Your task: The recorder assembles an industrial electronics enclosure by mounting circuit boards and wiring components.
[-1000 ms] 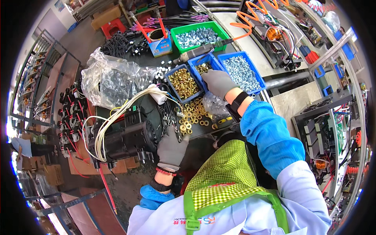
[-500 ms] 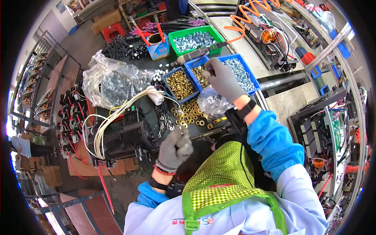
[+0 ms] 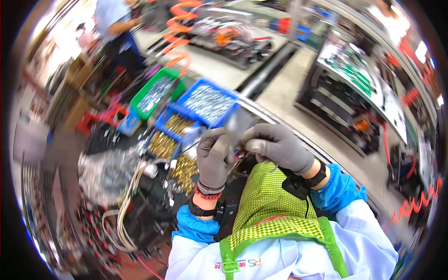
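My left hand and my right hand, both in grey gloves, are close together in front of my green checked apron. The fingers of both are bent and pinched; what they hold is too small and blurred to name. A smeared greyish shape shows between the fingertips. Just beyond the hands stand a blue bin of silvery fasteners, a blue bin of brass-coloured parts and another dark blue bin with brass-coloured parts. Loose brass-coloured washers lie left of my left hand.
A green bin of silvery fasteners stands farther off. Clear plastic bags and white cables lie to the left. An orange coiled hose hangs above. Equipment chassis stand at the right. Another person is at the far left.
My right hand has come back from the bins toward my left hand, and the two now meet before the apron. The view has swung to the right and is blurred.
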`<action>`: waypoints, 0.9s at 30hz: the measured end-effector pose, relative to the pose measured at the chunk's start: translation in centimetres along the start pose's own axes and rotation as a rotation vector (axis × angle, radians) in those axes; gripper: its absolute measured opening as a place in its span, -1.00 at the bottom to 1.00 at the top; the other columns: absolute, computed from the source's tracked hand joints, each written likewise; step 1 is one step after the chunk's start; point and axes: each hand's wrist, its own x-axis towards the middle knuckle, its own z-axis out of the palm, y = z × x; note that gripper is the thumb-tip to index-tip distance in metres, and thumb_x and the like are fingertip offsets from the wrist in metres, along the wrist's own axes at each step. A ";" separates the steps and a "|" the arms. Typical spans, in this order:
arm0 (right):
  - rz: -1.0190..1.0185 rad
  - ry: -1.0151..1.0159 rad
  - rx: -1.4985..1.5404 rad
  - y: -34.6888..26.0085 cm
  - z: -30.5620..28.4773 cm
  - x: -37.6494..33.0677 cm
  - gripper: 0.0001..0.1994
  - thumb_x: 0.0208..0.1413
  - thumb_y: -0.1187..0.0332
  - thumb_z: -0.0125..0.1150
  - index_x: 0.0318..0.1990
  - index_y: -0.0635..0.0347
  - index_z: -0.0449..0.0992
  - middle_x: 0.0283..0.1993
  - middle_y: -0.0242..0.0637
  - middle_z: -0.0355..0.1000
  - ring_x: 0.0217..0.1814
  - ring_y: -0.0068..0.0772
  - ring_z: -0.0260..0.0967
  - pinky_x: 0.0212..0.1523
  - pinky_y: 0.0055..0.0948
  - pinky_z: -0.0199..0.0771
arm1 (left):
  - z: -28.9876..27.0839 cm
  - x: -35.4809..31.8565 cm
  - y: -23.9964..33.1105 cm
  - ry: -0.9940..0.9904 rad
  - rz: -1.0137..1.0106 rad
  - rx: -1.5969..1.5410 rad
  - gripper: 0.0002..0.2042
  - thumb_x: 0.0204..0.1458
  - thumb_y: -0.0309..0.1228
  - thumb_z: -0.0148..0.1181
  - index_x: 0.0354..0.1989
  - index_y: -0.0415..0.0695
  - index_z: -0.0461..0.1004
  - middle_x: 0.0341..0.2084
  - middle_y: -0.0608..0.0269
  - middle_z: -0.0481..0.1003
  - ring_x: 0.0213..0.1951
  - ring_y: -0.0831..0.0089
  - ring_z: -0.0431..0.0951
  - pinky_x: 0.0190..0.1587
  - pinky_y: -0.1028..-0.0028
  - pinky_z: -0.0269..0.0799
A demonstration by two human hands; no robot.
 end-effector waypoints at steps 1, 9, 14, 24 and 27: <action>0.015 0.088 -0.003 -0.1 -0.8 -1.5 -0.71 0.29 0.20 0.28 -0.01 0.24 0.59 -0.43 -0.51 0.45 -0.50 -0.75 0.32 -0.48 -0.63 0.36 | 1.1 0.9 -1.4 -0.025 -0.018 -0.016 -0.88 0.26 -0.51 0.07 -0.14 -0.23 0.53 -0.67 0.40 0.37 -0.68 0.70 0.23 -0.62 0.60 0.08; 0.098 0.413 0.107 -1.1 -5.4 -9.4 -0.77 0.34 0.24 0.15 -0.21 0.25 0.54 -0.54 -0.48 0.39 -0.57 -0.70 0.27 -0.54 -0.62 0.28 | 8.7 1.1 -8.5 -0.352 -0.030 0.244 -0.86 0.27 -0.54 0.11 -0.07 -0.23 0.55 -0.46 0.37 0.53 -0.54 0.72 0.38 -0.54 0.66 0.24; 0.044 0.586 0.218 -1.2 -6.9 -16.9 -0.75 0.31 0.23 0.19 -0.19 0.28 0.55 -0.46 -0.45 0.43 -0.50 -0.69 0.32 -0.48 -0.60 0.32 | 13.7 -1.4 -9.3 -0.596 -0.141 0.366 -0.87 0.22 -0.56 0.18 -0.12 -0.31 0.56 -0.38 0.26 0.61 -0.36 0.57 0.56 -0.26 0.54 0.49; -0.126 0.935 -0.362 -0.7 -8.0 -29.1 -0.78 0.28 0.32 0.21 -0.06 0.28 0.57 -0.28 -0.13 0.53 -0.33 -0.25 0.49 -0.22 -0.38 0.50 | 23.0 -5.8 -13.1 -0.719 -0.353 0.534 -0.83 0.30 -0.34 0.17 -0.18 -0.20 0.54 -0.57 0.46 0.41 -0.57 0.73 0.31 -0.53 0.63 0.18; -0.373 1.001 -0.573 -0.3 -8.7 -30.2 -0.73 0.27 0.39 0.23 0.07 0.28 0.53 -0.30 -0.28 0.53 -0.29 -0.54 0.47 -0.22 -0.48 0.51 | 24.2 -6.4 -14.1 -0.754 -0.380 0.493 -0.84 0.29 -0.37 0.16 -0.18 -0.22 0.54 -0.60 0.44 0.40 -0.60 0.72 0.32 -0.54 0.62 0.22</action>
